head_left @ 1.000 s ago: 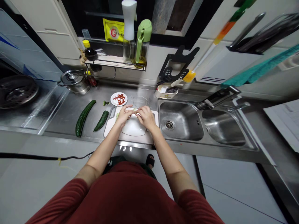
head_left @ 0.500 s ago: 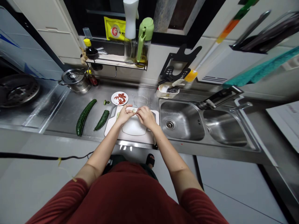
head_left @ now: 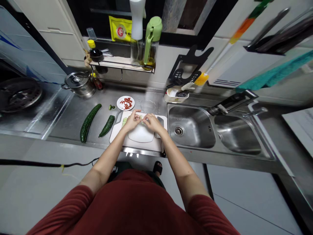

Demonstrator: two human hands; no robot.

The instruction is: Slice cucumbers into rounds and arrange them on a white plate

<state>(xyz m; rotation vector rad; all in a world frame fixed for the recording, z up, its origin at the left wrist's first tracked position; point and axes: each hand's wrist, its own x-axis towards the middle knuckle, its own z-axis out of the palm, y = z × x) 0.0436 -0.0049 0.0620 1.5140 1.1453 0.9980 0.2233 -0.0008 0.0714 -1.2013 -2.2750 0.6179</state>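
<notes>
Both hands meet over a white cutting board [head_left: 116,132] on the steel counter. My left hand [head_left: 133,120] and my right hand [head_left: 151,122] pinch a small pale green cucumber slice [head_left: 141,117] between their fingertips. Beneath them a white dish [head_left: 141,134] lies on the board. Several cucumber slices [head_left: 124,120] rest at the board's left, beside my left hand. To the right, a knife [head_left: 160,121] is partly hidden by my right hand and wrist. A cut cucumber [head_left: 107,126] and a long whole one [head_left: 90,123] lie left of the board.
Behind the board stands a white plate [head_left: 118,104] of chopped red pieces, near small green ends [head_left: 111,107]. A lidded pot [head_left: 79,85] is at the back left. The double sink [head_left: 190,127] adjoins on the right. Bottles stand on a wall shelf [head_left: 117,64].
My fingertips have shifted slightly around the slice, and my right hand has opened up a little. More of the slices and knife shows. The view has moved slightly.
</notes>
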